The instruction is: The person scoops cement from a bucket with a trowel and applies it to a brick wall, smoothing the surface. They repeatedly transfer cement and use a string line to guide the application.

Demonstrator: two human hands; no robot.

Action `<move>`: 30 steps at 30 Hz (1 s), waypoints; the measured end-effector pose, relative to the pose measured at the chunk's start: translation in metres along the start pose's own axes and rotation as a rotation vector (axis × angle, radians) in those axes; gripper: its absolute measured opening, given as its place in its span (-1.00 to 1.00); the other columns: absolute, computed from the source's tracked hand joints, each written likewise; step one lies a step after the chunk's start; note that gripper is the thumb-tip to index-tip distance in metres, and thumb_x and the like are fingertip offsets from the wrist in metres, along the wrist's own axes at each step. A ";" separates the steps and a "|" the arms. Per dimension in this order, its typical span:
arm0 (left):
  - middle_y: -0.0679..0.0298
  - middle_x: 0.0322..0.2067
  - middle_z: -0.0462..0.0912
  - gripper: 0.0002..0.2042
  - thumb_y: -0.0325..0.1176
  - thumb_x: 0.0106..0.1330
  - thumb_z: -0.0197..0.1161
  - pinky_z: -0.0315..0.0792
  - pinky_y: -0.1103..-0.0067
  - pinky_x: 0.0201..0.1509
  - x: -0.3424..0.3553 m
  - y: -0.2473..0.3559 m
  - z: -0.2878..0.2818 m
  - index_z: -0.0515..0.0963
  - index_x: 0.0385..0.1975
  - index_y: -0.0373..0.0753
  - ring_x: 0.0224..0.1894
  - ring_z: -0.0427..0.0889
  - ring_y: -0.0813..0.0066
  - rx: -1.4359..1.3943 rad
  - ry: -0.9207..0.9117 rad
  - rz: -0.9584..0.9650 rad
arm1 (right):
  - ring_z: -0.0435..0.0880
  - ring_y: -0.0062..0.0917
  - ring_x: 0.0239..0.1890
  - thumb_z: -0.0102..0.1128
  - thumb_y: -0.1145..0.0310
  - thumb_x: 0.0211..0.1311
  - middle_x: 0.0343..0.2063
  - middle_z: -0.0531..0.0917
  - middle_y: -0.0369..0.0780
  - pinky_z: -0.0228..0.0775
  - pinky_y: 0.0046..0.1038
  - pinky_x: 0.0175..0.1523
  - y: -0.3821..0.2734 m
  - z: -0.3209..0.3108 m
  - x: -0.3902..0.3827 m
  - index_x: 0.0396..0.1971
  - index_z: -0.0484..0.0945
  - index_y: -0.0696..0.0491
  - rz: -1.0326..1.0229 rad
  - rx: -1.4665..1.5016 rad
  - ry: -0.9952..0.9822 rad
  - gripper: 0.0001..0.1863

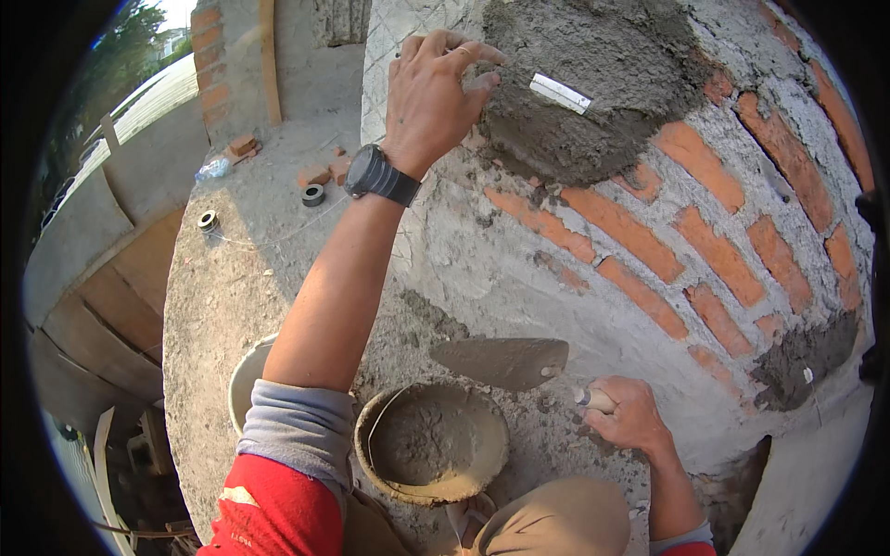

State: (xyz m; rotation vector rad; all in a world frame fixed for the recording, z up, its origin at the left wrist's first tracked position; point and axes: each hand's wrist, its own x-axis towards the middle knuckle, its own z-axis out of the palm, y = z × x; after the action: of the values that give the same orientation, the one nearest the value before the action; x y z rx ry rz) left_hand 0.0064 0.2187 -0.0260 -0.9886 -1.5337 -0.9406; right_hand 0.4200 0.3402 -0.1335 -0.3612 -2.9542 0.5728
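A flat steel trowel (501, 361) with a pointed blade smeared in grey mortar lies level above the ground, its light wooden handle gripped at the right. High on the brick wall (705, 241), a thick patch of wet grey mortar (593, 83) clings, a small white rectangular tile (560, 93) pressed tilted into its middle.

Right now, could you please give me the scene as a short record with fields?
Left hand: left hand pressing on the wet mortar patch on the brick wall
Marker: small white tile piece set in that patch
Right hand: right hand gripping the trowel, blade level
Below: mortar bucket, partly filled
Floor: rough concrete floor with two thread spools
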 end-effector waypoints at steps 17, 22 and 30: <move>0.45 -0.11 0.62 -0.88 -0.18 0.29 0.45 0.39 0.27 0.12 0.009 0.008 0.007 0.78 -0.20 0.22 0.07 0.53 0.32 0.100 0.098 -0.011 | 0.56 -0.43 -0.59 0.14 0.24 0.51 -0.63 0.57 -0.21 0.36 -0.31 -0.39 -0.038 0.014 0.080 -0.13 0.60 0.16 0.137 0.350 0.462 -0.74; 0.48 -0.12 0.61 -0.88 -0.20 0.31 0.43 0.40 0.26 0.11 0.008 0.006 0.009 0.76 -0.20 0.23 0.05 0.53 0.34 0.102 0.139 0.025 | 0.55 -0.42 -0.59 0.13 0.21 0.52 -0.64 0.55 -0.20 0.35 -0.31 -0.39 -0.037 0.009 0.094 -0.11 0.60 0.18 0.072 0.285 0.516 -0.70; 0.49 -0.13 0.61 -0.89 -0.19 0.33 0.43 0.40 0.26 0.11 0.008 0.005 0.011 0.76 -0.19 0.23 0.06 0.52 0.35 0.120 0.139 0.004 | 0.54 -0.48 -0.58 0.11 0.16 0.55 -0.66 0.54 -0.25 0.36 -0.32 -0.36 -0.047 0.003 0.098 -0.10 0.61 0.17 0.180 0.306 0.492 -0.66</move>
State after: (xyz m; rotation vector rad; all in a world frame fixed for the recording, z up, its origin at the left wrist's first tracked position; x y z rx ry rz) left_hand 0.0068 0.2314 -0.0199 -0.8234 -1.4534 -0.8854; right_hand 0.3151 0.3208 -0.1125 -0.6328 -2.3386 0.8075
